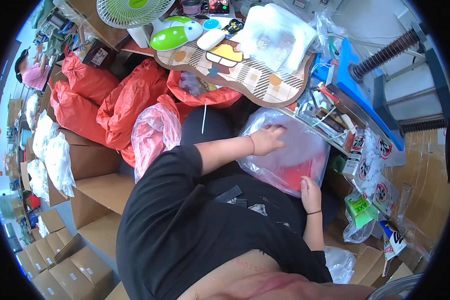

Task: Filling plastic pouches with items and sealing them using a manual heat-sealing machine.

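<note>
Clear plastic bag (290, 150): large, crinkled, holding a red item; lies on the person's lap, against the edge of the cluttered workbench (335, 125).

Left hand (268, 139): palm down, fingers spread flat on the bag's upper face, pressing rather than clasping.

Right hand (310, 192): at the bag's lower edge, fingers curled onto the plastic near the red item; whether they pinch it closed cannot be told.

Patterned board (245, 70): rounded, with a cartoon print, just above the bag; bears a folded white plastic packet (280, 35) and a green-and-white device (175, 34).

Desk fan (130, 12): green and white, at the top edge.

Red sacks (120, 100): several, bulging, heaped to the person's left, with a pinkish clear bag (155, 132) beside them.

Cardboard boxes (100, 195): open and closed, lower left.

Blue press frame (365, 85): at the right, with a threaded rod.
</note>
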Tool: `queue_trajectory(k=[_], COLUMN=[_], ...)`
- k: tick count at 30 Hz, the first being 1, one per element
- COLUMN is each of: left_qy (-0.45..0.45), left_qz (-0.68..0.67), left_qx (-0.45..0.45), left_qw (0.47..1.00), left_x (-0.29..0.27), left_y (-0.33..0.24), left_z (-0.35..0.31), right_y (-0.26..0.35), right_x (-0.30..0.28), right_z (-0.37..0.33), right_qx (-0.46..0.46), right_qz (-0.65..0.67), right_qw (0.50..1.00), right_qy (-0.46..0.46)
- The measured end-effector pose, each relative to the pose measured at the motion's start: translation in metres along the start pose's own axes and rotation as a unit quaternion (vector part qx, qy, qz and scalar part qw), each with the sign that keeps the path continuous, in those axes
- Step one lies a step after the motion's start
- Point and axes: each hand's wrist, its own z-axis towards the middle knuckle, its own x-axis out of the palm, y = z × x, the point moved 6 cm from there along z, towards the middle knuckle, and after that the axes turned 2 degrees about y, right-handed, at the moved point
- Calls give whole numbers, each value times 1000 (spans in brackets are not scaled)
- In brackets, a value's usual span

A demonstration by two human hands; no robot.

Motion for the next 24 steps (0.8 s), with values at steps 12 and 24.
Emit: queue_trajectory(k=[12, 24], left_qy=[-32, -114], left_qz=[67, -334], left_qx=[-286, -161], left_qw=[955, 922], left_x=[0, 44], left_y=[81, 187], left_z=[25, 53], right_y=[-94, -158], right_x=[-36, -82], right_z=[47, 121], right_qx=[122, 192], right_qz=[-280, -96], right_qw=[925, 956], right_qy=[-228, -198])
